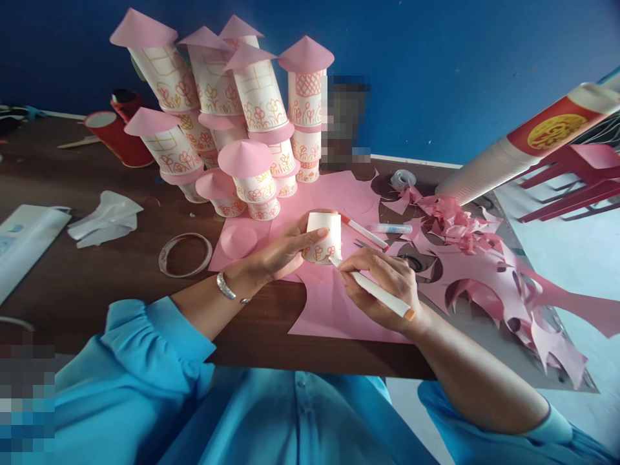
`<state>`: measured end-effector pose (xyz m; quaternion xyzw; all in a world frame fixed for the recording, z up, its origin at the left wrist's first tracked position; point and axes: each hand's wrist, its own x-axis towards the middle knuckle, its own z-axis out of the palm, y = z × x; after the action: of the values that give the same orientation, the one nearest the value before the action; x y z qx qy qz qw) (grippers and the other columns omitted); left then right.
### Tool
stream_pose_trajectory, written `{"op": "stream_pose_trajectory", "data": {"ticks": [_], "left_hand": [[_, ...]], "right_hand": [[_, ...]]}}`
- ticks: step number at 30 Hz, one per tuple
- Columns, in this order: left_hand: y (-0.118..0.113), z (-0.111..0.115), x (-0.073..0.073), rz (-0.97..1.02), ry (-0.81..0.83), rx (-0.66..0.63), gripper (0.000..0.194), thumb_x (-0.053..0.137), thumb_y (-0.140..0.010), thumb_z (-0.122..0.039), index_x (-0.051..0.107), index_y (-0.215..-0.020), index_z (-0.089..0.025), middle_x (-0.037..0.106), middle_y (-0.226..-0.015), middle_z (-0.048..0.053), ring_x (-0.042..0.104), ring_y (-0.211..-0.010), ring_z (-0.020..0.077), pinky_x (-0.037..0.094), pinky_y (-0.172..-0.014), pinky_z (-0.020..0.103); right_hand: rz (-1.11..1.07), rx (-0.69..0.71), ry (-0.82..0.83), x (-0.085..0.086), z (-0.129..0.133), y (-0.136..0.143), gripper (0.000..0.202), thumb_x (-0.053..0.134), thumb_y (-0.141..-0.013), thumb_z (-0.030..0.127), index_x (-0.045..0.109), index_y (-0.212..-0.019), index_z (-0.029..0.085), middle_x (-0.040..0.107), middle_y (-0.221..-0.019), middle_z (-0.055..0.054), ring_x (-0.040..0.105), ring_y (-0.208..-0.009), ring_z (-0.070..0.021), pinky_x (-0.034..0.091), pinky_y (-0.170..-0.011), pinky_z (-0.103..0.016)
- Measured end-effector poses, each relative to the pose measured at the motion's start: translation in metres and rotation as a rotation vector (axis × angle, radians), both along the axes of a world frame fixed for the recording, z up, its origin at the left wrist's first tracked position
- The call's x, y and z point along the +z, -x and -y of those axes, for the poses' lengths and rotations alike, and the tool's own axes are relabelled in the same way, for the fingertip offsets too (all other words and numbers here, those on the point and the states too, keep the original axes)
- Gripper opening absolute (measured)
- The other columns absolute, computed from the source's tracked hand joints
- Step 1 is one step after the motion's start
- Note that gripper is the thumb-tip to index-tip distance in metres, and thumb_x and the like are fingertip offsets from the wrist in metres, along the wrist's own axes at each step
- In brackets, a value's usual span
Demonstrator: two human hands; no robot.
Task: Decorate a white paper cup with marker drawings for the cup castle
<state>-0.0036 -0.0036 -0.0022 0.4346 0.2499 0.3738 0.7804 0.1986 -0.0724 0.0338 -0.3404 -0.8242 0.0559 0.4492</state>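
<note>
My left hand is closed round a small white paper cup, its thumb across the front. Orange-red flowers are drawn along the cup's lower part. In my right hand is a white marker with an orange end; its tip meets the cup near the bottom edge. Just behind the cup, a second white and red marker lies on pink paper. Several decorated cup towers with pink cone roofs stand at the back left.
Pink paper scraps cover the right side, near a glue tube and a long white tube. A tape roll, crumpled white plastic and a red cup are on the left.
</note>
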Motion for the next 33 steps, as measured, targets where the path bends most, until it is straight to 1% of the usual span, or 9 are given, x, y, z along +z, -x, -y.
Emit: {"op": "stream_pose_trajectory", "data": {"ticks": [5,10,17,20,23,26,29,33], "left_hand": [[0.000,0.000,-0.001,0.004,-0.013,-0.018,0.053,0.087,-0.089,-0.055,0.074,-0.132,-0.027,0.068,-0.103,0.003,0.063,-0.093,0.0199,0.054,-0.081,0.032],[0.001,0.001,0.000,-0.003,-0.028,-0.034,0.052,0.086,-0.091,-0.054,0.072,-0.134,-0.026,0.068,-0.104,0.004,0.064,-0.094,0.0209,0.056,-0.081,0.033],[0.002,0.001,0.002,-0.005,-0.046,-0.055,0.050,0.082,-0.096,-0.048,0.067,-0.138,-0.026,0.068,-0.107,0.004,0.065,-0.096,0.0214,0.055,-0.085,0.036],[0.003,0.001,0.003,0.005,-0.044,-0.056,0.053,0.082,-0.095,-0.050,0.067,-0.139,-0.025,0.069,-0.107,0.005,0.066,-0.097,0.0224,0.055,-0.086,0.037],[0.003,0.000,0.002,0.004,-0.012,-0.033,0.055,0.086,-0.092,-0.052,0.070,-0.137,-0.025,0.072,-0.110,0.006,0.068,-0.104,0.0251,0.057,-0.088,0.038],[0.003,-0.002,-0.001,0.020,0.016,-0.015,0.053,0.088,-0.089,-0.054,0.074,-0.131,-0.023,0.076,-0.116,0.008,0.070,-0.109,0.0276,0.059,-0.088,0.037],[0.002,-0.005,-0.005,0.066,0.073,0.011,0.051,0.091,-0.086,-0.052,0.076,-0.126,-0.023,0.078,-0.115,0.009,0.073,-0.110,0.0285,0.061,-0.087,0.037],[0.002,-0.007,-0.008,0.120,0.156,0.021,0.054,0.089,-0.088,-0.053,0.072,-0.128,-0.022,0.079,-0.115,0.010,0.076,-0.111,0.0317,0.064,-0.090,0.044]], "right_hand": [[0.032,0.006,0.030,0.002,0.000,-0.002,0.016,0.065,-0.100,0.011,0.065,-0.093,0.025,0.076,-0.076,0.002,0.073,-0.063,-0.0142,0.057,-0.058,-0.025],[0.071,0.012,0.025,0.005,0.000,-0.004,0.017,0.064,-0.099,0.008,0.063,-0.091,0.023,0.075,-0.073,0.002,0.072,-0.060,-0.0133,0.054,-0.056,-0.024],[0.078,0.025,0.074,0.005,0.001,-0.005,0.017,0.061,-0.100,0.010,0.063,-0.089,0.023,0.075,-0.073,0.002,0.071,-0.061,-0.0131,0.055,-0.057,-0.025],[0.073,0.031,0.074,0.006,0.001,-0.005,0.017,0.062,-0.099,0.009,0.063,-0.089,0.023,0.075,-0.073,0.002,0.072,-0.060,-0.0133,0.055,-0.056,-0.024],[0.044,0.037,0.062,0.007,0.001,-0.005,0.017,0.063,-0.099,0.009,0.063,-0.091,0.024,0.075,-0.073,0.002,0.072,-0.061,-0.0136,0.055,-0.056,-0.024],[-0.020,0.051,0.019,0.008,0.002,-0.005,0.016,0.063,-0.099,0.009,0.063,-0.096,0.025,0.075,-0.076,0.002,0.073,-0.063,-0.0139,0.058,-0.059,-0.025],[-0.041,0.083,0.000,0.008,0.002,-0.005,0.017,0.064,-0.098,0.008,0.064,-0.101,0.025,0.075,-0.077,0.002,0.074,-0.065,-0.0142,0.059,-0.060,-0.025],[-0.017,0.113,0.003,0.006,0.003,-0.005,0.019,0.063,-0.097,0.006,0.063,-0.101,0.024,0.076,-0.079,0.002,0.075,-0.066,-0.0142,0.061,-0.060,-0.025]]}}
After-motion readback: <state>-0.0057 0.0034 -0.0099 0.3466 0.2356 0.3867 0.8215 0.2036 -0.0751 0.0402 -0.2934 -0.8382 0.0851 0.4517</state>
